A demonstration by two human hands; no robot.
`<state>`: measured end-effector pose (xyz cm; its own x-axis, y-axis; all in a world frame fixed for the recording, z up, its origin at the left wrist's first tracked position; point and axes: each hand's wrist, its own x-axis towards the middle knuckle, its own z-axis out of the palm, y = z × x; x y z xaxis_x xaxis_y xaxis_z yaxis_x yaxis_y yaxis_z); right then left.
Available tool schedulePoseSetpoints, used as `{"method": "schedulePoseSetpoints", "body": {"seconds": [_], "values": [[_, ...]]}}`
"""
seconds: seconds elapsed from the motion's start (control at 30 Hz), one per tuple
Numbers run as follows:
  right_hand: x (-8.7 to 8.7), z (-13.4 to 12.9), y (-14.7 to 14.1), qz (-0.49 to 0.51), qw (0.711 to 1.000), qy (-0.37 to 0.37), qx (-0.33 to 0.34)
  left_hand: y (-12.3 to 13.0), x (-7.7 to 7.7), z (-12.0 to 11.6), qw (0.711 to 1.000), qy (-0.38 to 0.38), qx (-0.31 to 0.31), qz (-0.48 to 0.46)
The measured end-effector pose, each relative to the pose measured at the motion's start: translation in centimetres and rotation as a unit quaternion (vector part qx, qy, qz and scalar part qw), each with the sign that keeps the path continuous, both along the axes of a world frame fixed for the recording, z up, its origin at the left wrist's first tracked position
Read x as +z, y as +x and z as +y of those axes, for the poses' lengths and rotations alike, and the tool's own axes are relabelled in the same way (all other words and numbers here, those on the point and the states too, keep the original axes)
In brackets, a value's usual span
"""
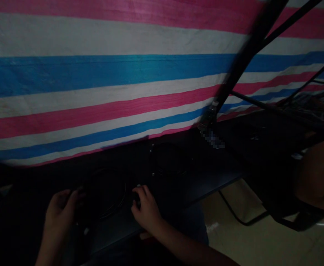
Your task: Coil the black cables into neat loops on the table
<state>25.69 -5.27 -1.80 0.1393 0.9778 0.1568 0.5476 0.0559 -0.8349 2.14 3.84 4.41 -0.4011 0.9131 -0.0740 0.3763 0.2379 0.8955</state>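
A loosely coiled black cable (122, 198) lies on the dark table between my two hands. My left hand (59, 208), at the coil's left side, has its fingers curled together around something dark with a paler tip; the dim light hides what it is. Just right of the coil, my right hand (146, 208) is closed with thumb and fingertips around a small dark piece, too dark to name. A second black coiled cable (182, 170) rests farther back to the right, with small shiny ends at its left.
A clear plastic bottle (210, 112) stands at the table's back, by a slanting dark metal frame (241, 66). Behind hangs a striped plastic sheet (109, 74). Another person's arm (314, 173) is at the right. The dark tabletop (212, 186) has its front edge near me.
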Motion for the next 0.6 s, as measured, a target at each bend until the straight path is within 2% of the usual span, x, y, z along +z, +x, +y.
{"method": "schedulePoseSetpoints", "body": {"seconds": [0.07, 0.13, 0.23, 0.4, 0.47, 0.53, 0.6], "values": [[0.1, -0.1, 0.1, 0.03, 1.0, 0.005, -0.008, 1.4, 1.3, -0.7, 0.989, 0.01, -0.006, -0.146], [0.1, -0.2, 0.1, 0.028, 1.0, 0.006, -0.006, 2.8, 2.7, -1.3, 0.972, 0.017, -0.04, -0.233], [-0.1, -0.3, 0.1, 0.028, 0.999, 0.021, -0.001, 4.7, 4.9, -2.1, 0.952, 0.025, -0.093, -0.291], [0.7, 1.0, 1.3, 0.123, 0.984, 0.063, -0.108, 5.9, 7.9, -2.2, 0.928, 0.016, -0.126, -0.35], [1.9, 2.2, 2.0, 0.216, 0.974, 0.027, -0.068, 5.7, 8.6, -1.8, 0.915, 0.01, -0.113, -0.386], [3.4, 3.1, 2.5, 0.348, 0.937, -0.035, 0.007, 5.6, 8.8, -1.3, 0.906, 0.019, -0.082, -0.415], [4.9, 3.6, 2.7, 0.442, 0.893, -0.063, 0.062, 5.6, 8.4, -1.0, 0.901, 0.026, -0.047, -0.431]]}}
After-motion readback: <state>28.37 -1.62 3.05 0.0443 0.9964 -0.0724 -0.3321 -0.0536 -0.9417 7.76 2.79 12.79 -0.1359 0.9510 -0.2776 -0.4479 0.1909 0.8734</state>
